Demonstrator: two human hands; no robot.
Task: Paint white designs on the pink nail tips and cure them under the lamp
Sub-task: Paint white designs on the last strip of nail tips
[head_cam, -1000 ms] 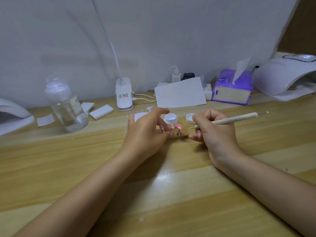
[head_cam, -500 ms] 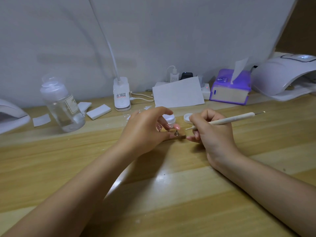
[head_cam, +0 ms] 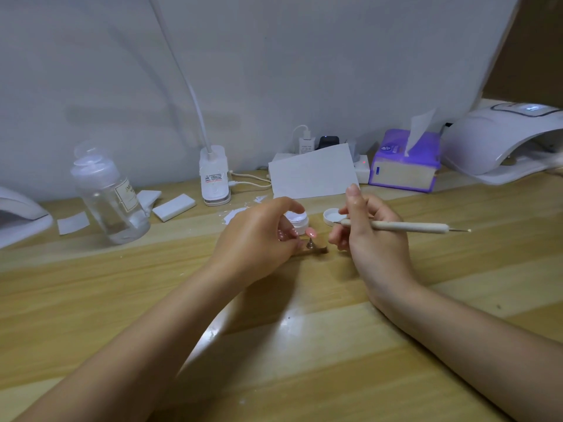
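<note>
Now my left hand [head_cam: 259, 236] curls around the stand [head_cam: 310, 251] carrying 1 pink nail tip [head_cam: 310, 231], which looks unpainted. My right hand [head_cam: 368, 236] grips the pen [head_cam: 408, 226], its index finger newly lifted. Painting and curing under the lamp [head_cam: 499, 138] remain.

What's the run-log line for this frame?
left hand: steadies nail stand | right hand: holds dotting pen | pink tip: mounted

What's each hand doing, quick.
Left hand: holding the nail tip stand.
Right hand: holding the dotting pen.
</note>
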